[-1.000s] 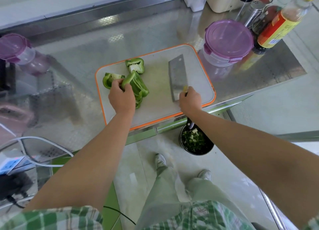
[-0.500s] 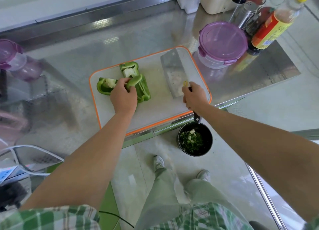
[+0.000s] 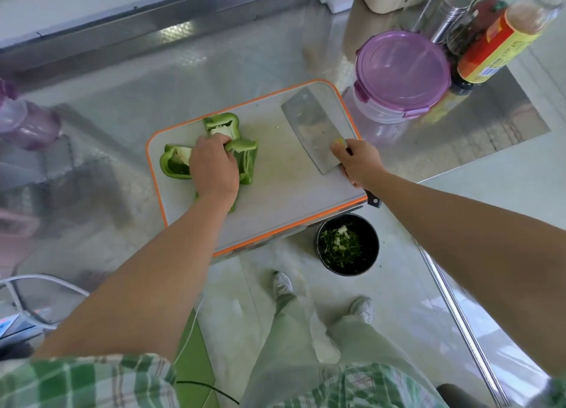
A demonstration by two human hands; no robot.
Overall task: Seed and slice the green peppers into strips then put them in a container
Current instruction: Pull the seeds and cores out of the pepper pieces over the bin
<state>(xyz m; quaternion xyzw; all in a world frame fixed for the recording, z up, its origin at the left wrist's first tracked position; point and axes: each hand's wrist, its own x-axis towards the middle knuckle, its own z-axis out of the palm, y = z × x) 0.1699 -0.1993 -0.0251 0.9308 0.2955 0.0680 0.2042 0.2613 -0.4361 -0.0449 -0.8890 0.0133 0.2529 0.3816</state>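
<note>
A person is standing at a stainless steel counter [image 3: 183,71], working on a white plastic cutting board [image 3: 291,199] with an orange rim. The green peppers are lying on the left half of the board as large glossy pieces: one at the far side [image 3: 222,121] and one at the left [image 3: 171,162], each showing pale spongy core inside, and a longer curved slab [image 3: 248,159] to the right. The left hand [image 3: 214,169] is covering the middle of them, its fingers curled down and gripping the pepper flesh. The right hand [image 3: 358,162] is wrapping its fingers around the dark handle of a broad rectangular steel cleaver [image 3: 312,126], whose blade seems to be lying nearly flat on the board, though the tilt is hard to judge.

The work is looking early: the peppers are opened but seeding is unfinished, no strips are showing, and the round clear container [image 3: 401,68], just beyond the board's far right corner, is sitting closed under its purple snap lid. A black bowl [image 3: 347,244] on the floor is holding chopped green and pale scraps.
</note>
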